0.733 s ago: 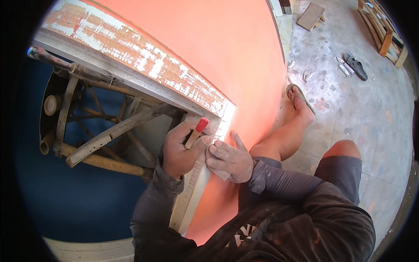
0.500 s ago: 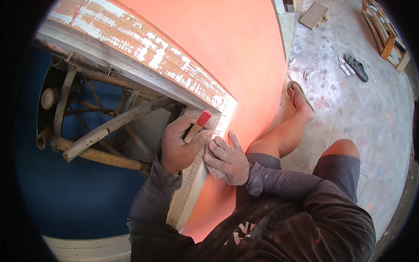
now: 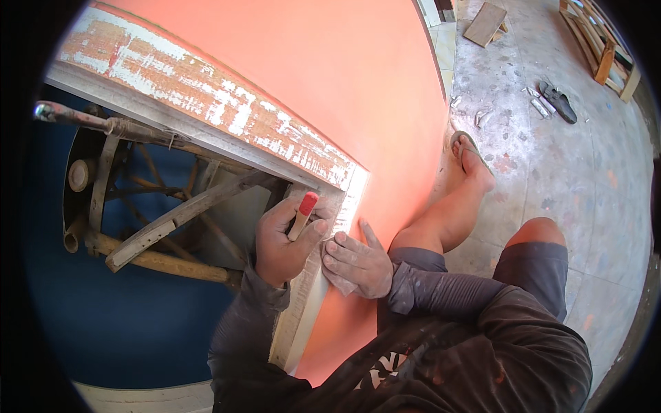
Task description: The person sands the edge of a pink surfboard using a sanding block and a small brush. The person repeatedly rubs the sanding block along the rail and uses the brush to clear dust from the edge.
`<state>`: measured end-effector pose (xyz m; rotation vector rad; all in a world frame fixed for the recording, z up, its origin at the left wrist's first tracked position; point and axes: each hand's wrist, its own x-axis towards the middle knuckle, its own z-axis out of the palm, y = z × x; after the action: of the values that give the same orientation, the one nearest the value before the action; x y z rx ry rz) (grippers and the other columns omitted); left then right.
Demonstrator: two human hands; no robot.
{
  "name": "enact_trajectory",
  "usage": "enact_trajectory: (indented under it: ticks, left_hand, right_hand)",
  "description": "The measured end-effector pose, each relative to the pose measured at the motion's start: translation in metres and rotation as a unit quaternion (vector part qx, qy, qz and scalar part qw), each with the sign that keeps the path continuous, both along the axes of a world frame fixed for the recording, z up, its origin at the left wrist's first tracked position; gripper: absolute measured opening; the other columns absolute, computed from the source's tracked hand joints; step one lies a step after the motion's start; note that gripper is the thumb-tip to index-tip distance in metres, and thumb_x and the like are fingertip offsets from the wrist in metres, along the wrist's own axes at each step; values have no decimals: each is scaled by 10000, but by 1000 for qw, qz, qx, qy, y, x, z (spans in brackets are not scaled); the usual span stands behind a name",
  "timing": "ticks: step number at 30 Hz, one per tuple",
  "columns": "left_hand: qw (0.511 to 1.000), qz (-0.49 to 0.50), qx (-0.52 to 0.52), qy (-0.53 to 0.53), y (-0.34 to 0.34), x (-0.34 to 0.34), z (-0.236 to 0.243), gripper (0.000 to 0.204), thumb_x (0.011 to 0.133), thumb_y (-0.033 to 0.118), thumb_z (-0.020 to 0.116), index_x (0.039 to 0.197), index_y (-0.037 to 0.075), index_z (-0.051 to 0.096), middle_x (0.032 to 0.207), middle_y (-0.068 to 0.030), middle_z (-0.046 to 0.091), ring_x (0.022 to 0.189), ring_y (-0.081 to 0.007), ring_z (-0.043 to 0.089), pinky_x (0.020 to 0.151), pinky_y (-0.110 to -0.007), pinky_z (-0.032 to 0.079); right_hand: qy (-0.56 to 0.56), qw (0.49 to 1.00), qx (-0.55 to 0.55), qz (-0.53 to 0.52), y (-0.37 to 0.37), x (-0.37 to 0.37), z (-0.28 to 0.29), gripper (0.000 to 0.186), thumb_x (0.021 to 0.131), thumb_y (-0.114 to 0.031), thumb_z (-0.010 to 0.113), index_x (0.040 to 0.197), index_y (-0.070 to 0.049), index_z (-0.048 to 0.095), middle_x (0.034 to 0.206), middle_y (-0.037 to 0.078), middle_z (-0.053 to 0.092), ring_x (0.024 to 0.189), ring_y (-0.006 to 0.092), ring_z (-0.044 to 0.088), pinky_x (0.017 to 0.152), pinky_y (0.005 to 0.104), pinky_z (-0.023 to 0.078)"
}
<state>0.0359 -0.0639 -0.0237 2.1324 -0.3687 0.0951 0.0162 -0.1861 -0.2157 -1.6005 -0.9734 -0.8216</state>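
Observation:
My left hand point(image 3: 282, 244), dusty with white powder, is closed around a wooden handle with a red end point(image 3: 303, 215). The handle's other end is hidden in my palm. This hand lies against the inner side of the window frame point(image 3: 297, 313), close to its corner. Just to the right, my right hand point(image 3: 361, 261) bends over the frame's edge beside the pink wall point(image 3: 344, 327). Under its fingers a pale, thin folded sheet point(image 3: 339, 281) is pressed to the frame; I cannot make out its material. Patchy white filler covers the bare wooden upper member point(image 3: 227, 103).
Through the opening, old timber and bamboo pieces point(image 3: 158, 234) stand before a dark blue surface. On the grey floor at right are a dark sandal point(image 3: 559, 103), pale scraps point(image 3: 540, 108), a small wooden stool point(image 3: 485, 24) and a wooden rack point(image 3: 606, 58).
My left hand has shifted slightly down, and the red-ended handle stands more upright. My right hand stays pressed on the frame with the sheet. The whole view has shifted a little.

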Motion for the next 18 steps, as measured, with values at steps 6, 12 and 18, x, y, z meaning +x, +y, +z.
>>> enact_trajectory:
  ticks: [6, 12, 18]
  left_hand:
    - [1000, 1, 14, 5, 3, -2, -8, 193, 882, 51, 725, 1056, -17, 677, 930, -73, 692, 853, -144, 630, 788, -294, 509]
    - [1000, -1, -8, -13, 3, -2, -4, 195, 898, 63, 718, 1072, -13, 670, 945, -80, 694, 860, -142, 631, 786, -297, 510]
    - [1000, 1, 5, -11, 3, 0, -10, 199, 912, 67, 706, 1083, -23, 664, 967, -92, 701, 886, -141, 634, 804, -305, 513]
  right_hand:
    - [115, 985, 6, -129, -20, 50, 9, 521, 954, -160, 582, 1461, -96, 476, 1566, 128, 437, 1473, 324, 381, 1165, 676, 193]
    - [20, 998, 8, -53, -2, 20, -10, 546, 929, -175, 643, 1449, -94, 498, 1500, 154, 513, 1434, 351, 438, 1192, 657, 162]
    - [149, 982, 79, -90, -10, 24, 19, 531, 928, -201, 670, 1437, -159, 524, 1516, 60, 511, 1420, 253, 469, 1174, 661, 206]
